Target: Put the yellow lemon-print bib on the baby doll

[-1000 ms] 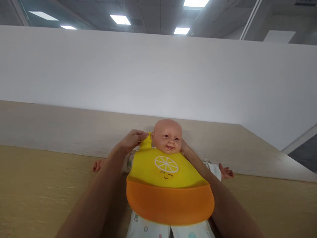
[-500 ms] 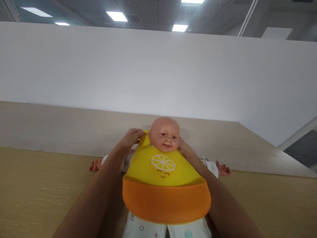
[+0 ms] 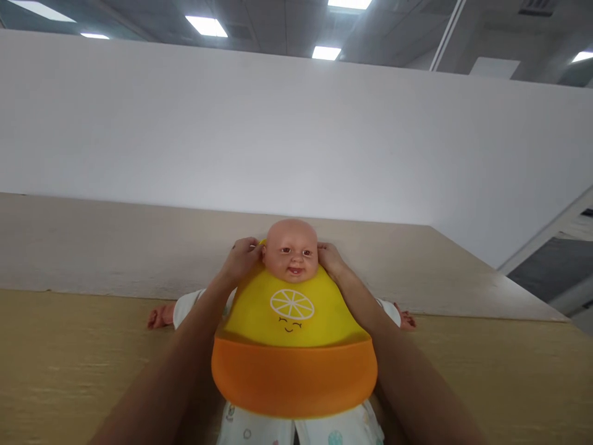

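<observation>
1. The bib (image 3: pixel 293 334) is yellow on top with a lemon-slice smiley and has an orange catch pocket along the bottom. It lies over the doll's chest, between the two forearms, with its neck straps running up toward both hands.
2. The doll (image 3: pixel 291 250) lies on its back, its bald head right between the hands, its arms spread out to either side and its patterned white outfit showing below the bib.
3. The left hand (image 3: pixel 241 258) is curled by the doll's ear, its fingers pinched on the bib's strap end, which just peeks out yellow there.
4. The right hand (image 3: pixel 330 258) sits against the other side of the doll's head at the neck. It looks closed on that strap, but the strap itself is hidden, so I can't really tell what it's gripping.
5. All of it rests on a tan desk (image 3: pixel 69 364), with a paler board (image 3: pixel 115 247) just beyond the hands and a plain white wall (image 3: pixel 296 136) behind that.
</observation>
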